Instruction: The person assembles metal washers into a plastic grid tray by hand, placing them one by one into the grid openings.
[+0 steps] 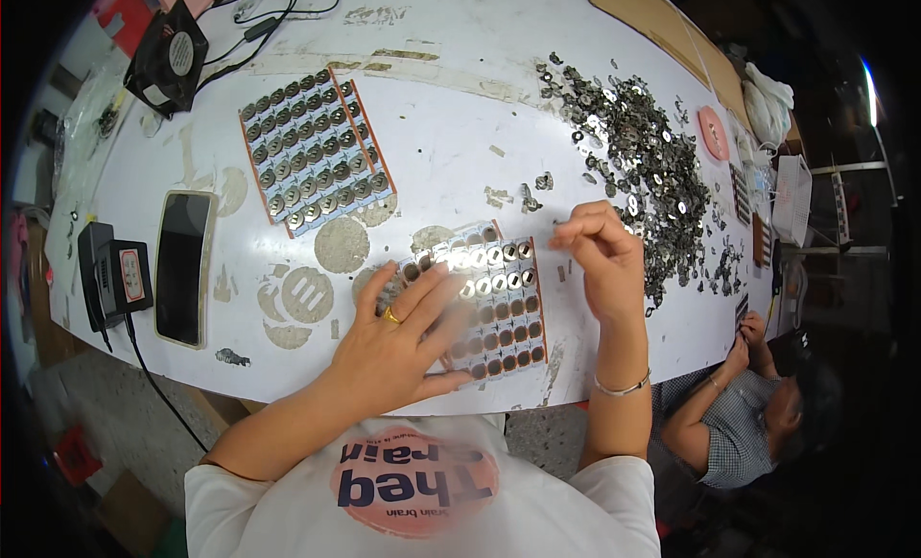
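Observation:
My left hand (pixel 395 339), with a yellow ring on one finger, lies spread on a panel (pixel 508 326) at the near edge of the table. Holes or dark round spots fill the panel's nearer rows, while bright metal discs fill the two farther rows. Under the left fingers, part of the panel and of a second panel (pixel 472 234) behind it is hidden. Above the panel's right side, my right hand (pixel 608 265) is raised with thumb and fingers pinched together. Whatever the fingertips hold is too small to name. Right of that hand spreads a heap of small metal parts (pixel 628 141).
Panels set with metal discs (pixel 312 150) lie at the far left. Near them are a black fan (pixel 168 59), a phone (pixel 184 268) and a black power adapter (pixel 123 275). Beyond the heap sits a pink dish (pixel 713 133). At the right edge another person (pixel 734 414) works.

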The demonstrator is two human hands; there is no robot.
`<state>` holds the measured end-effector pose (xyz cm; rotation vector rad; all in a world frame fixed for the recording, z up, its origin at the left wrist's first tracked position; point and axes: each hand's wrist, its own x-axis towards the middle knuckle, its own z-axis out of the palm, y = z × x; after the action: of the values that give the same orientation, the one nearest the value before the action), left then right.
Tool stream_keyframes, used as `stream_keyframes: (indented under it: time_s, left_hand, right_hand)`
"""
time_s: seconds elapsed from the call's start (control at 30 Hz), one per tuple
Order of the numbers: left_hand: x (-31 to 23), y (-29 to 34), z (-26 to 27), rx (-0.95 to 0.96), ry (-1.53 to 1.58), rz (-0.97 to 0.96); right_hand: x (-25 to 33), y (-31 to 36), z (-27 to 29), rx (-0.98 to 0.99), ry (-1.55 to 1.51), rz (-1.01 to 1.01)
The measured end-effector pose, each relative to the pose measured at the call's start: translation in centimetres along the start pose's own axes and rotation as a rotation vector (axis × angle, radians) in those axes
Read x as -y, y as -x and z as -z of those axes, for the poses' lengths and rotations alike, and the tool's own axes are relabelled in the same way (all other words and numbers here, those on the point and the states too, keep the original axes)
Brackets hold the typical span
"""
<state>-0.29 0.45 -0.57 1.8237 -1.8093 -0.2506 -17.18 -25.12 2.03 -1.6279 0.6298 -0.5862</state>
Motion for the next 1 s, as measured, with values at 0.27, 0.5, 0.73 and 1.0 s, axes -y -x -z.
stream_keyframes:
  time_s: [0.27, 0.5, 0.73, 1.0]
  left_hand:
    - [0.1, 0.1, -0.8, -0.210, 0.107, -0.023]
    - [-0.3, 0.2, -0.4, -0.144, 0.006, -0.045]
    - [0.0, 0.7, -0.8, -0.103, -0.001, -0.061]
    - [-0.6, 0.9, 0.0, 0.018, 0.037, -0.063]
  right_hand:
    - [3.2, 4.8, -5.6, 0.140, -0.032, 0.001]
    - [3.0, 5.6, -6.6, 0.124, 0.315, 0.160]
    - [3.3, 6.2, -6.1, 0.320, 0.319, -0.184]
    - [3.2, 6.0, -7.6, 0.343, 0.571, 0.055]
